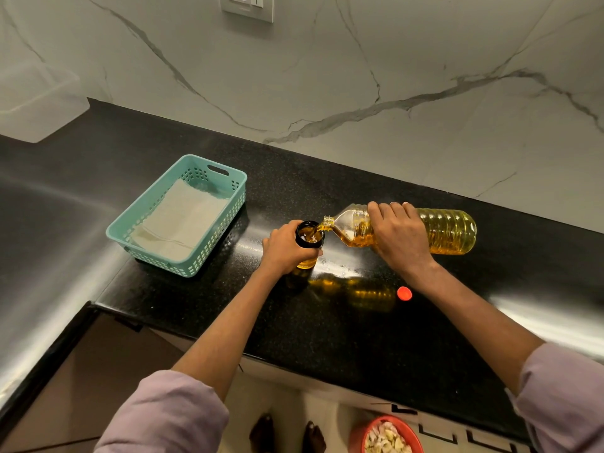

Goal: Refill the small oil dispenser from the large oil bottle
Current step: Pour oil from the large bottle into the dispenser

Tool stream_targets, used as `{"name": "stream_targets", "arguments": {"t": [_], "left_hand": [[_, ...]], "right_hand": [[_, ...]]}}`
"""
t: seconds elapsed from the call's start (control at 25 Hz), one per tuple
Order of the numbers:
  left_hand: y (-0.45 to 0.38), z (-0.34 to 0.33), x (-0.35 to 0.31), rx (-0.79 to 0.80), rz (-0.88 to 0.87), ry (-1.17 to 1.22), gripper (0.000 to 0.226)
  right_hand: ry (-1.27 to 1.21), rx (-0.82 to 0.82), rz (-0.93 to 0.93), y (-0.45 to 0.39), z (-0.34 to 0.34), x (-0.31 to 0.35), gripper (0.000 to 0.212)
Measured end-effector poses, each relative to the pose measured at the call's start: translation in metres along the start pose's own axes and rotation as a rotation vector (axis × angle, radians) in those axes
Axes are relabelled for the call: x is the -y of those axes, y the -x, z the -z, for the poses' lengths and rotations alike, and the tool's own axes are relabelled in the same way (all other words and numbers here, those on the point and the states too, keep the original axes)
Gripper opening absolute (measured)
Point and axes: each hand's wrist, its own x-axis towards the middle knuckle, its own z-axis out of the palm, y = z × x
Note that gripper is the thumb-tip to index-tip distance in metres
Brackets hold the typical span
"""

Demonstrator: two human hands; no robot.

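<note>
A small dark-rimmed oil dispenser [310, 237] stands upright on the black counter [343, 322], its top open and yellow oil showing inside. My left hand [286, 248] is wrapped around its body. My right hand [400, 235] grips the large clear plastic oil bottle [451, 232], tipped almost level with its open neck [327, 221] over the dispenser's mouth. A thin stream of golden oil runs from neck to dispenser. The bottle's red cap [404, 293] lies on the counter just right of my right forearm.
A teal plastic basket [228, 204] lined with folded paper sits to the left of the dispenser. The marble wall [359, 76] runs behind the bottle. Below the counter edge, a red bowl [385, 436] with pale pieces stands on the floor near my feet.
</note>
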Motion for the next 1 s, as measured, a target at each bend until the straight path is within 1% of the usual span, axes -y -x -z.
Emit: {"name": "stream_targets", "arguments": {"t": [0.2,0.48,0.68,0.84,0.92,1.0], "left_hand": [[0.001,-0.001,0.000,-0.003,0.010,0.025,0.075],[0.001,-0.001,-0.001,-0.005,0.027,0.034,0.076],[0.001,0.000,-0.001,0.000,0.025,0.035,0.078],[0.003,0.001,-0.003,-0.004,0.032,0.048,0.078],[0.004,0.001,-0.004,-0.007,0.033,0.054,0.078],[0.004,0.001,-0.004,-0.009,0.040,0.058,0.080]], "right_hand": [[-0.073,-0.037,-0.035,0.002,0.000,0.004,0.061],[-0.242,-0.084,-0.112,0.004,0.005,0.011,0.079],[-0.534,-0.087,-0.263,0.002,0.016,0.009,0.079],[-0.870,-0.167,-0.448,0.004,0.020,0.006,0.073],[-1.025,-0.188,-0.542,0.008,0.017,0.008,0.070],[-1.153,-0.198,-0.598,0.016,0.011,0.015,0.064]]}}
